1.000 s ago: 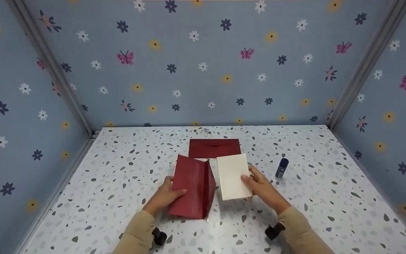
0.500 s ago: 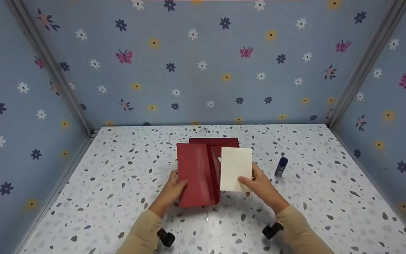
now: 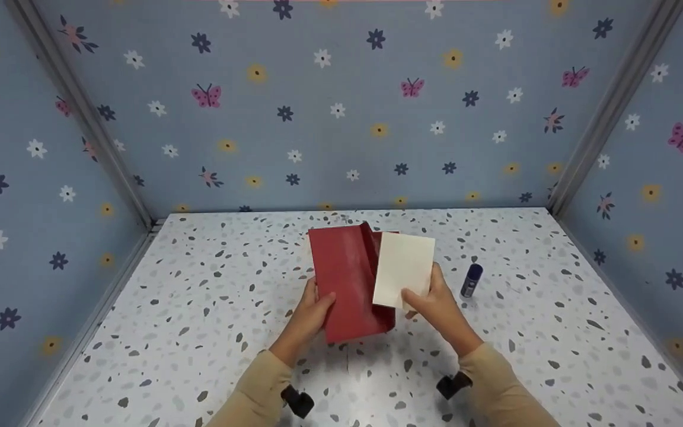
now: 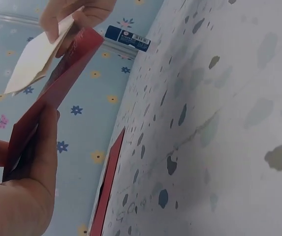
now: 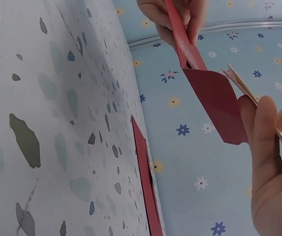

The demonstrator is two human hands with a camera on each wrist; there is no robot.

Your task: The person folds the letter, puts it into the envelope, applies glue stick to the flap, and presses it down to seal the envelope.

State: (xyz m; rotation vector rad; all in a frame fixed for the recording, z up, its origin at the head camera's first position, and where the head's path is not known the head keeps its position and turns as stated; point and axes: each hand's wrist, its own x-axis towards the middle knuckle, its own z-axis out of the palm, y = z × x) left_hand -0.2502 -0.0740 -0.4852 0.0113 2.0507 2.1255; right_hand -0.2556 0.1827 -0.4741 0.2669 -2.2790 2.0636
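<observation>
In the head view my left hand (image 3: 308,315) grips a red envelope (image 3: 344,279) by its left edge, thumb on the near face. The envelope's flap stands open along its right side. My right hand (image 3: 436,302) pinches a folded cream paper (image 3: 405,270) at its lower right, and the paper overlaps the flap in this view. The left wrist view shows the paper's layers (image 4: 37,61) close beside the envelope's open edge. In the right wrist view the flap (image 5: 217,103) reaches toward my right fingers. Both things are held up off the table.
A second red envelope (image 5: 145,182) lies on the speckled white table (image 3: 229,249), mostly hidden behind the held things in the head view. A glue stick (image 3: 472,280) with a dark blue cap stands to the right. Flower-patterned walls (image 3: 341,142) close in the back and sides.
Both hands have moved up and away from me, the left also rightward. The envelope and paper have come together, and they now cover most of the envelope on the table.
</observation>
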